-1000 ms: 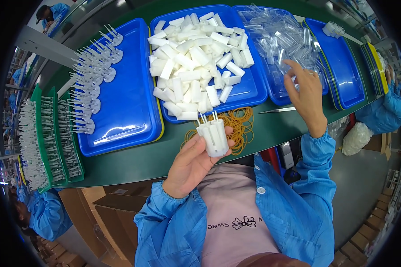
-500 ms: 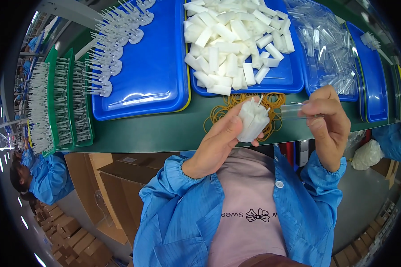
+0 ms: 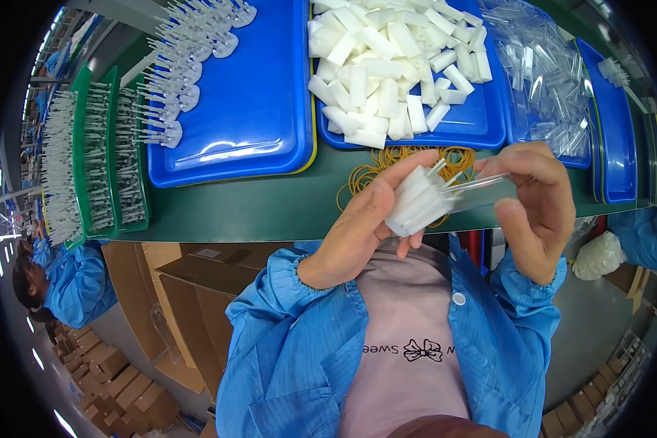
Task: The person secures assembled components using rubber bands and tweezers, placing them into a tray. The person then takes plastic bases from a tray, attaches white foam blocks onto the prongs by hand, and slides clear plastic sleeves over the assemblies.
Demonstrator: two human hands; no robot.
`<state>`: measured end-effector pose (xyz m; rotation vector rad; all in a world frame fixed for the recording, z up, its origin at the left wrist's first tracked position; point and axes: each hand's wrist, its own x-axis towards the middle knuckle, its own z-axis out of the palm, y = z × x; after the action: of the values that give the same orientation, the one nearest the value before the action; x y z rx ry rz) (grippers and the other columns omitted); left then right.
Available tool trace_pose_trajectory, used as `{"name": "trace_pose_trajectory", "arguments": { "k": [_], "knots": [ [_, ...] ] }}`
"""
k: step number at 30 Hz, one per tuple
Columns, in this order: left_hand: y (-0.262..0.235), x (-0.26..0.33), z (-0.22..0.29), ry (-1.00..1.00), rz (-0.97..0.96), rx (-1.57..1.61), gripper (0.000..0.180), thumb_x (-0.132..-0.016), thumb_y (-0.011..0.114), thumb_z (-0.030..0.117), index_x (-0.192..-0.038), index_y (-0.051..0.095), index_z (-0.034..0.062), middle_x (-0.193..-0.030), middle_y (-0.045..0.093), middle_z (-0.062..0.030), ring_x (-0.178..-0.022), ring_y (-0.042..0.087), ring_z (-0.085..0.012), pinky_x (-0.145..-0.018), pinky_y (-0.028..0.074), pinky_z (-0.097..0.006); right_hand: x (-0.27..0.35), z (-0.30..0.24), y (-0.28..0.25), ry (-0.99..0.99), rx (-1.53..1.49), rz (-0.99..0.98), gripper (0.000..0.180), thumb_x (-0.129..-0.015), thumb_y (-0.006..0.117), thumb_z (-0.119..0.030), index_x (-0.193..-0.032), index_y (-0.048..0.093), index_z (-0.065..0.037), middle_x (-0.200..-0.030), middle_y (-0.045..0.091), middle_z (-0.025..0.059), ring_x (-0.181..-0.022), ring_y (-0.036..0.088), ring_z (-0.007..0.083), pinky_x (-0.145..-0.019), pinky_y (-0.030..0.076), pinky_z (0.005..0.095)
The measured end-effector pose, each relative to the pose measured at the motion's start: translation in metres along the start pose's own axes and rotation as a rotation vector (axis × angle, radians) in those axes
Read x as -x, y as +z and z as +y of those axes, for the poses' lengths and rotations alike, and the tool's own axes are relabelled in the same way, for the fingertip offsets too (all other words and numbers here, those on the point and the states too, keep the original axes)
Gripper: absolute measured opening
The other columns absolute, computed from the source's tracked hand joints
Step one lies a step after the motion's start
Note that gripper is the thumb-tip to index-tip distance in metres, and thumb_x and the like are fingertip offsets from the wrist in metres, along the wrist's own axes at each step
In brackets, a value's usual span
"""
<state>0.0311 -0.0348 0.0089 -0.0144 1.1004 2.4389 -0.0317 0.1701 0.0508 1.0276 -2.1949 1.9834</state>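
Note:
My left hand [image 3: 354, 230] is closed around a bundle of white, translucent pieces [image 3: 414, 204]. Thin prongs stick out of the bundle's upper end, tilted to the right. A clear plastic tube [image 3: 482, 191] lies between the bundle and my right hand [image 3: 536, 201], its left end against the prongs. The fingers of my right hand curve around the tube's right end, the thumb below it. Just beyond my left hand, yellow-brown rubber bands [image 3: 354, 179] lie in a loose heap on the green table [image 3: 248, 219], partly hidden by the bundle.
White foam-like blocks [image 3: 372, 87] fill a blue tray beyond my hands. Clear tubes [image 3: 544, 80] are heaped in another tray to its right. Clear pieces with stems [image 3: 171, 135] line the left edge of a blue tray [image 3: 263, 95]. Green racks [image 3: 84, 160] of thin-stemmed pieces stand far left.
The bundle has tilted to the right in my left hand. The clear tube has come up against its prongs, and my right thumb and index finger have spread apart more.

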Motion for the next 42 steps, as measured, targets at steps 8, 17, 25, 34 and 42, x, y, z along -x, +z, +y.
{"name": "trace_pose_trajectory", "arguments": {
  "k": [8,17,25,34,42],
  "knots": [
    [0.006,0.001,0.005,-0.051,-0.022,-0.035,0.069,-0.096,0.038,0.054,-0.147,0.021,0.0107,-0.102,0.053,-0.0054,-0.079,0.052,-0.0102,-0.063,0.045,-0.022,0.001,-0.001,-0.004,0.026,-0.041,0.041,0.030,-0.083,0.055,0.002,-0.112,0.050,0.006,-0.106,0.053,0.0164,-0.097,0.056,0.0217,-0.089,0.046,0.0343],
    [0.006,0.002,0.002,-0.100,-0.034,0.010,0.065,-0.097,0.042,0.047,-0.148,0.021,0.0113,-0.102,0.053,-0.0048,-0.078,0.051,-0.0101,-0.063,0.044,-0.022,0.000,0.000,-0.010,0.062,-0.092,0.097,0.029,-0.082,0.055,0.003,-0.111,0.051,0.005,-0.106,0.053,0.0150,-0.096,0.057,0.0209,-0.088,0.046,0.0339],
    [0.007,0.001,0.003,-0.108,-0.022,0.010,0.061,-0.098,0.040,0.044,-0.147,0.023,0.0112,-0.105,0.052,-0.0049,-0.077,0.050,-0.0103,-0.063,0.044,-0.022,0.001,0.007,-0.007,0.169,-0.172,-0.035,0.026,-0.083,0.055,0.002,-0.109,0.052,0.004,-0.105,0.053,0.0139,-0.097,0.058,0.0200,-0.087,0.047,0.0344],
    [0.006,0.004,0.003,-0.082,-0.041,0.184,0.058,-0.099,0.039,0.041,-0.147,0.023,0.0114,-0.109,0.052,-0.0049,-0.082,0.049,-0.0108,-0.068,0.044,-0.023,0.004,0.002,-0.008,0.192,-0.210,-0.029,0.026,-0.080,0.061,0.001,-0.105,0.054,0.004,-0.102,0.055,0.0145,-0.095,0.060,0.0206,-0.084,0.049,0.0338],
    [0.008,0.008,0.002,-0.082,0.014,0.023,0.056,-0.100,0.041,0.037,-0.146,0.024,0.0113,-0.113,0.050,-0.0047,-0.085,0.047,-0.0109,-0.071,0.042,-0.025,0.006,-0.011,-0.004,-0.004,0.140,-0.062,0.021,-0.077,0.064,0.002,-0.098,0.061,0.002,-0.095,0.063,0.0152,-0.089,0.061,0.0234,-0.076,0.050,0.0339]
  ]
}}
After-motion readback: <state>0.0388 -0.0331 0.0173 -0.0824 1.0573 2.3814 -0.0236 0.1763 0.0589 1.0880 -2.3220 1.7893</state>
